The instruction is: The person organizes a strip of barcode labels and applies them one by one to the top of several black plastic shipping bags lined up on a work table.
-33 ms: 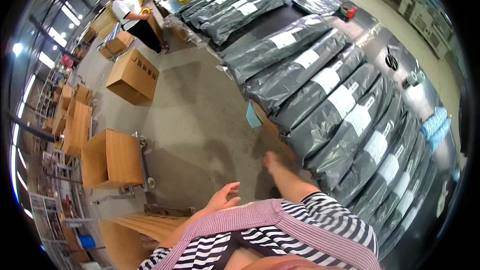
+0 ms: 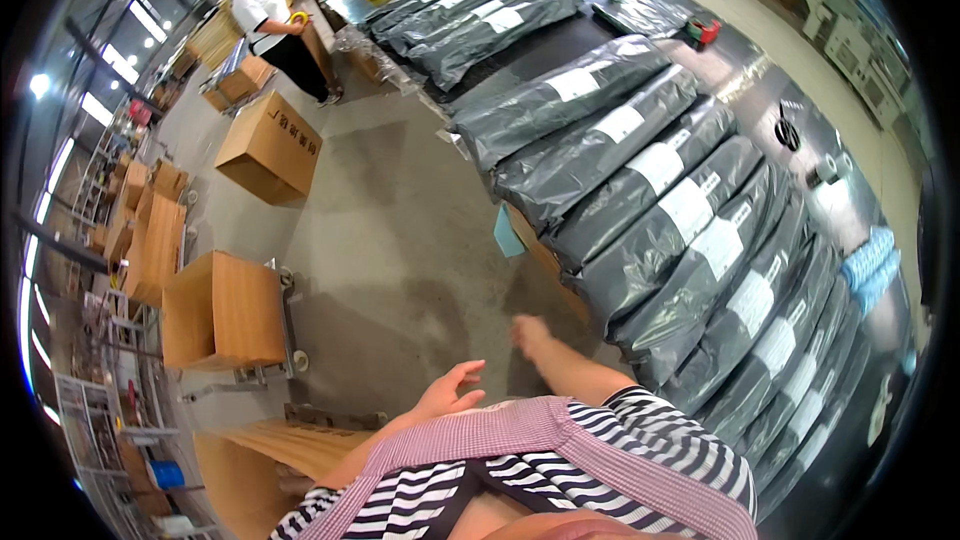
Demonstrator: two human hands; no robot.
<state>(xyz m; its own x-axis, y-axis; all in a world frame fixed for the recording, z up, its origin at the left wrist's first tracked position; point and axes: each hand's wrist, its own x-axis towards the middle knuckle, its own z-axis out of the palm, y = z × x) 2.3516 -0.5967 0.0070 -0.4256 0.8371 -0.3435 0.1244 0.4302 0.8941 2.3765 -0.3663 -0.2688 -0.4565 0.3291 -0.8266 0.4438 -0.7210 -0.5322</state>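
Note:
My left hand (image 2: 452,389) is held in front of my body with its fingers stretched apart and nothing in it. Ahead of it and to the right, my right hand (image 2: 530,336) hangs over the floor beside the table edge, blurred by motion, so its fingers are hard to make out. The nearest things to that hand are the grey plastic-wrapped packages (image 2: 650,285), several of them lying side by side on the dark table with white labels on top. Neither hand touches them.
An open cardboard box (image 2: 250,310) rests on a wheeled cart to the left, and another box (image 2: 235,485) stands close by my left arm. Farther off are a closed carton (image 2: 270,150) and a person (image 2: 268,25) holding a yellow tape roll. Blue twine (image 2: 868,270) lies at the table's right.
My right hand has shifted slightly left, away from the table edge. The left hand stays nearly as it was, and the view has moved a little.

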